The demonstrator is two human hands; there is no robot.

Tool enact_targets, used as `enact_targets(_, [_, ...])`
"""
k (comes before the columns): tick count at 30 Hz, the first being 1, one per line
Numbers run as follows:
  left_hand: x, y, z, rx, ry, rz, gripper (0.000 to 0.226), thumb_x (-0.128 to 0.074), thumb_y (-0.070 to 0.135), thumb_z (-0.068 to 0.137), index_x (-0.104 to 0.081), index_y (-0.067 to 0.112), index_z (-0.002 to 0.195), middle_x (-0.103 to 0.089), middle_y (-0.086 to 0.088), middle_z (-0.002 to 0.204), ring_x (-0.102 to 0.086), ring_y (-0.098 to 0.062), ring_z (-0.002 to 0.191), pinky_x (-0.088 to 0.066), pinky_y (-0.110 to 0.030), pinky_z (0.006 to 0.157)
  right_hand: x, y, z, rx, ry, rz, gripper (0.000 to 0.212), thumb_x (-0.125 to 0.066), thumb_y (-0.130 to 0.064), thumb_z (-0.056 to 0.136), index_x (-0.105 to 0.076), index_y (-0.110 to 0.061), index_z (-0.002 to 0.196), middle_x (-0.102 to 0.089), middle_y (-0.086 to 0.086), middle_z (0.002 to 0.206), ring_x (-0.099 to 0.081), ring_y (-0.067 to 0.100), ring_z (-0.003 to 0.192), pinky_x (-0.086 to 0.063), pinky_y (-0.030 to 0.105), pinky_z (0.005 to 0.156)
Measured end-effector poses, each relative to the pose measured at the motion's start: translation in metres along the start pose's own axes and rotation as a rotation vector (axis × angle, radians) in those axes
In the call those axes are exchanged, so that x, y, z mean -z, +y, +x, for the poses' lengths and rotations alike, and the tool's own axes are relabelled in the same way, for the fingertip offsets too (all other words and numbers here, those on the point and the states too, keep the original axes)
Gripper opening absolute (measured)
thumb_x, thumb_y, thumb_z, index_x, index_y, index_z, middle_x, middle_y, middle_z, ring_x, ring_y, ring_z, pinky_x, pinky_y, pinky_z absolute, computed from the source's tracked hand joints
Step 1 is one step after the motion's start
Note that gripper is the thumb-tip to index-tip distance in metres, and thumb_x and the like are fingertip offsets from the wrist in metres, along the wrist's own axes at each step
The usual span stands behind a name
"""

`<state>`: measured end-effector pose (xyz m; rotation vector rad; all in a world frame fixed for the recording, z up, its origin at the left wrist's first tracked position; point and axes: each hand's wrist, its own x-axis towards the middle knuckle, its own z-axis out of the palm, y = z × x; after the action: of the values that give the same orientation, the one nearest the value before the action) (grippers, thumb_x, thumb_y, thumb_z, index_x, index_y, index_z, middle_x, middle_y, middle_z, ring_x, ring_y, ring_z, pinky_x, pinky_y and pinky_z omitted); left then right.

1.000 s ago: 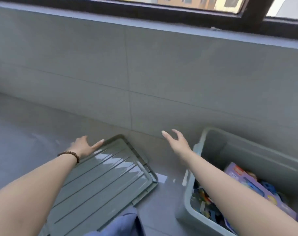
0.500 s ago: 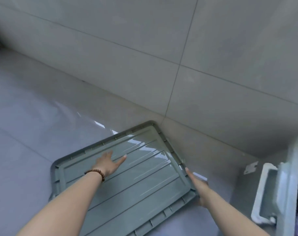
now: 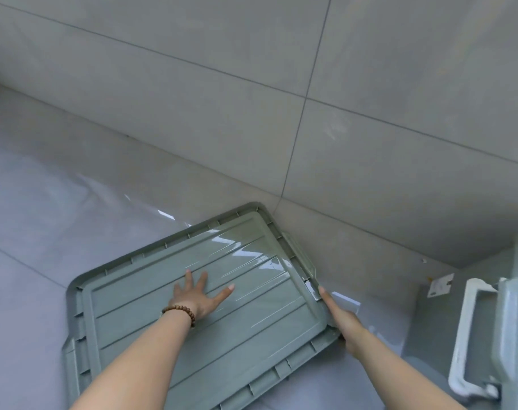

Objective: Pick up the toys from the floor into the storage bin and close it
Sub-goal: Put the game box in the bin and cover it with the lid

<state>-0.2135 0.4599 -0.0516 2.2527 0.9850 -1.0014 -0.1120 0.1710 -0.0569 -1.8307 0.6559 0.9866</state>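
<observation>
The grey-green bin lid lies on the floor with its ribbed underside up, one corner near the wall. My left hand, with a bead bracelet at the wrist, rests flat on the lid's middle with fingers spread. My right hand grips the lid's right edge, thumb along the rim and the other fingers hidden under it. The storage bin shows only its left end at the right frame edge, with a white latch handle. The toys inside are out of view.
A grey tiled wall runs diagonally behind the lid and meets the glossy grey floor. A small white label sits on the bin's end wall.
The view dropped from the window wall and the bin of toys to the lid. My left hand came down flat on it; my right hand took hold of its right edge.
</observation>
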Motion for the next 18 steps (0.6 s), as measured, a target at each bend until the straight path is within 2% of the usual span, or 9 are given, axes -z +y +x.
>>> enact_targets(1, [0.0, 0.0, 0.0, -0.001, 0.003, 0.01, 0.106, -0.023, 0.092, 0.065, 0.008, 0.035, 0.149, 0.024, 0.002, 0.156, 0.012, -0.034, 0.145, -0.01, -0.053, 0.116, 0.001, -0.002, -0.001, 0.018, -0.029, -0.038, 0.08, -0.068, -0.069, 0.063, -0.062, -0.008, 0.114, -0.064, 0.005, 0.113, -0.058, 0.023, 0.104, -0.044, 0.033, 0.097])
enact_targets(4, [0.006, 0.0, -0.002, 0.009, -0.006, -0.002, 0.107, -0.023, 0.094, 0.063, 0.01, 0.038, 0.148, 0.024, 0.002, 0.156, 0.011, -0.035, 0.145, -0.01, -0.055, 0.116, 0.004, -0.006, -0.007, 0.123, -0.127, -0.171, 0.077, -0.076, -0.07, 0.05, -0.068, -0.016, 0.104, -0.071, -0.002, 0.101, -0.067, 0.016, 0.094, -0.051, 0.03, 0.09])
enact_targets(8, [0.017, 0.001, -0.011, -0.001, 0.023, -0.044, 0.105, -0.024, 0.094, 0.062, 0.006, 0.041, 0.148, 0.021, 0.001, 0.157, 0.008, -0.036, 0.145, -0.01, -0.059, 0.114, 0.006, -0.013, -0.029, 0.252, -0.133, -0.103, 0.041, -0.076, -0.045, 0.071, -0.07, -0.015, 0.098, -0.074, 0.0, 0.091, -0.07, 0.011, 0.08, -0.053, 0.02, 0.065])
enact_targets(10, [0.03, 0.004, -0.024, -0.037, 0.062, -0.029, 0.107, -0.021, 0.095, 0.06, 0.001, 0.039, 0.149, 0.014, 0.001, 0.158, 0.002, -0.033, 0.146, -0.013, -0.057, 0.114, 0.007, -0.02, -0.046, 0.295, -0.139, -0.055, 0.032, -0.075, -0.039, 0.075, -0.07, -0.015, 0.095, -0.074, 0.0, 0.088, -0.07, 0.01, 0.076, -0.051, 0.017, 0.058])
enact_targets(13, [0.058, 0.013, -0.057, -0.093, 0.16, -0.024, 0.116, -0.016, 0.097, 0.054, -0.005, 0.033, 0.15, 0.002, -0.002, 0.16, -0.009, -0.031, 0.145, -0.018, -0.053, 0.115, 0.012, -0.038, -0.08, 0.373, -0.106, -0.035, 0.033, -0.078, -0.039, 0.072, -0.072, -0.014, 0.092, -0.075, -0.002, 0.085, -0.071, 0.012, 0.079, -0.055, 0.024, 0.066])
enact_targets(15, [0.082, 0.018, -0.089, -0.118, 0.228, -0.043, 0.11, -0.02, 0.094, 0.06, -0.005, 0.033, 0.151, 0.002, -0.002, 0.16, -0.008, -0.031, 0.146, -0.015, -0.052, 0.116, 0.024, -0.053, -0.112, 0.437, -0.083, -0.034, 0.034, -0.08, -0.039, 0.07, -0.073, -0.012, 0.088, -0.075, 0.001, 0.084, -0.071, 0.016, 0.081, -0.058, 0.032, 0.077])
enact_targets(18, [0.116, 0.023, -0.145, -0.169, 0.315, -0.035, 0.107, -0.024, 0.091, 0.064, -0.004, 0.033, 0.151, 0.002, -0.001, 0.16, -0.007, -0.03, 0.146, -0.012, -0.049, 0.117, 0.059, -0.065, -0.162, 0.517, 0.011, -0.033, 0.034, -0.08, -0.042, 0.068, -0.074, -0.01, 0.081, -0.075, 0.003, 0.08, -0.071, 0.02, 0.081, -0.056, 0.036, 0.078])
